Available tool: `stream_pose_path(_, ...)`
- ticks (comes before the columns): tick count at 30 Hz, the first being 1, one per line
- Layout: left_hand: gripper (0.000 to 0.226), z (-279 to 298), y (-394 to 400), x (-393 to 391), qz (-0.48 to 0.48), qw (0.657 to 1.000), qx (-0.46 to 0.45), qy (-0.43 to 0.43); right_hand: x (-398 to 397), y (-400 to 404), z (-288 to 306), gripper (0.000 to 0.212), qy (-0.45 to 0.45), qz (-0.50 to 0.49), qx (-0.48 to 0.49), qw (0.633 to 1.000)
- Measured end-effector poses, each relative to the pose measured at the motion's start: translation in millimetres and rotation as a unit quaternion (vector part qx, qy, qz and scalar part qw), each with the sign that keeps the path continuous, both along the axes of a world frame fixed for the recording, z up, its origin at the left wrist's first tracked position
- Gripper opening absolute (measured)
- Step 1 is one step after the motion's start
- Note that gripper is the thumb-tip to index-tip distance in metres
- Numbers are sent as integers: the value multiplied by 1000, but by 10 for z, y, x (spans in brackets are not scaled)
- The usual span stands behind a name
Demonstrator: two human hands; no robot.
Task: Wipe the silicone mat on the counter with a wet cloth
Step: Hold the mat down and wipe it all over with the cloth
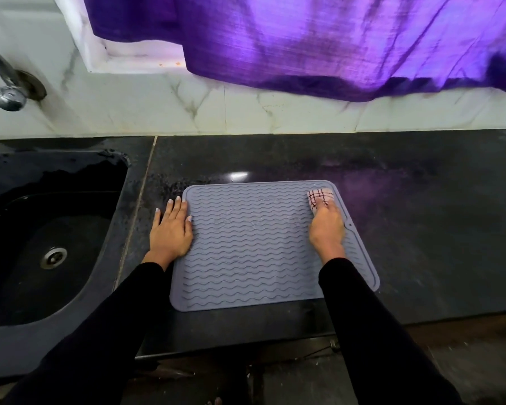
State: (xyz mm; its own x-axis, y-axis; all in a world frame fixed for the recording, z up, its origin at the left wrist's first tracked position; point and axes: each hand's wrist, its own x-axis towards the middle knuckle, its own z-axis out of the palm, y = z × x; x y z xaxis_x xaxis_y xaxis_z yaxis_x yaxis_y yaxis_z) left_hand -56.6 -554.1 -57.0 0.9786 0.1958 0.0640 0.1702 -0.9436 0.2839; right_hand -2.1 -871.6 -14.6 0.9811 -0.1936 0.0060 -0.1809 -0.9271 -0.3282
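A grey silicone mat (251, 247) with wavy ridges lies flat on the black counter (421, 200). My right hand (327, 226) grips a small folded cloth (319, 197), pale with dark red checks, and holds it down on the mat's far right corner. Only the cloth's front end shows past my fingers. My left hand (171, 229) lies flat with straight fingers on the mat's left edge, partly on the counter.
A black sink (41, 244) with a metal drain sits to the left, under a chrome tap (6, 95). A purple curtain (333, 39) hangs over the marble-tiled wall behind. The counter's front edge runs just below the mat.
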Motion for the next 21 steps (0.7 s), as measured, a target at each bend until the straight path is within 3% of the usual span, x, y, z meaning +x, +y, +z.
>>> stream_pose_path(2,67,-11,5,-12,1,1000,-8,-7,-4,-59,84,56,-3,18,24,1000)
stream_pose_path(4,65,-17,14,-16,1,1000,-12,-10,43,-135,211,42,-4,-25,143,989)
stream_pose_path(5,63,-17,19,-15,0,1000,-15,-12,87,-164,282,36,-9,-74,243,967)
stream_pose_path(8,65,0,20,-19,3,999,-37,-20,256,-237,351,45,-48,-205,497,842)
stream_pose_path(10,67,12,13,-25,4,998,-51,-33,266,-143,359,42,-50,-205,459,863)
stream_pose_path(12,66,11,13,-32,5,997,-60,-46,187,-3,346,36,-58,-136,346,926)
stream_pose_path(15,65,3,12,-27,7,997,-57,-50,118,150,122,55,-61,-11,197,978)
stream_pose_path(18,64,-2,11,-23,12,997,-53,-53,56,292,-152,68,-46,64,22,997)
stream_pose_path(21,64,-10,-3,-21,14,997,-48,-54,64,311,-268,73,-51,65,1,997)
